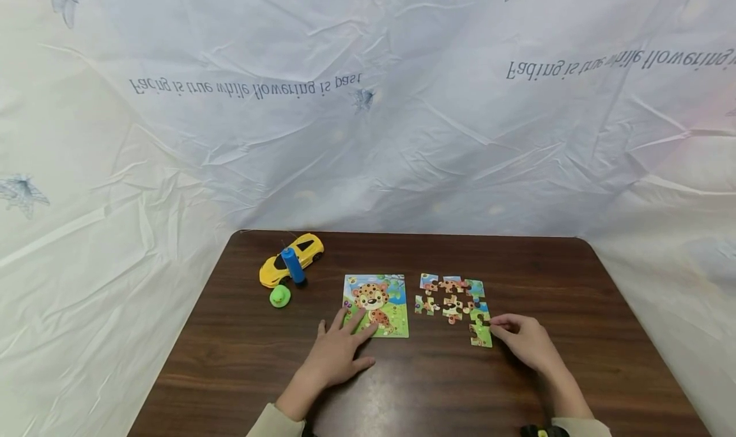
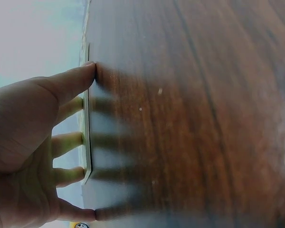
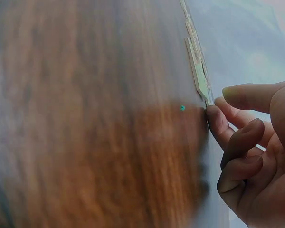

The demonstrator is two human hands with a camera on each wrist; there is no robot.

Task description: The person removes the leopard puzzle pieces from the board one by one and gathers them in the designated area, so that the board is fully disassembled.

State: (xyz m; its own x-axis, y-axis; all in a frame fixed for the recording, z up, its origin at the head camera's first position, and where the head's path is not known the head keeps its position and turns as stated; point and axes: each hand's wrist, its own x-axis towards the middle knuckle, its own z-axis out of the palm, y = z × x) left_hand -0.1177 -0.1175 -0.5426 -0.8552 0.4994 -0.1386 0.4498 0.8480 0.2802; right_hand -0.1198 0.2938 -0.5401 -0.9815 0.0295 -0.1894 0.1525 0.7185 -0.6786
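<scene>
Head view: we find the left hand (image 1: 333, 354) splayed, unclenched, on the picture board (image 1: 376, 301), presumably steadying it, while the right hand (image 1: 526, 342) touches puzzle pieces (image 1: 453, 306) nearer the right edge of the worktop (image 1: 437, 379), seemingly to align them, though whether it pinches one we cannot tell.

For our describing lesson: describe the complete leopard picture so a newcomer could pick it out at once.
On the dark wooden table, look for the person's spread left hand. Beneath some of its fingers lies the leopard picture, a flat, squarish sheet. Unlike the jigsaw pieces to its right, with gaps between them, it is one unbroken image.
</scene>
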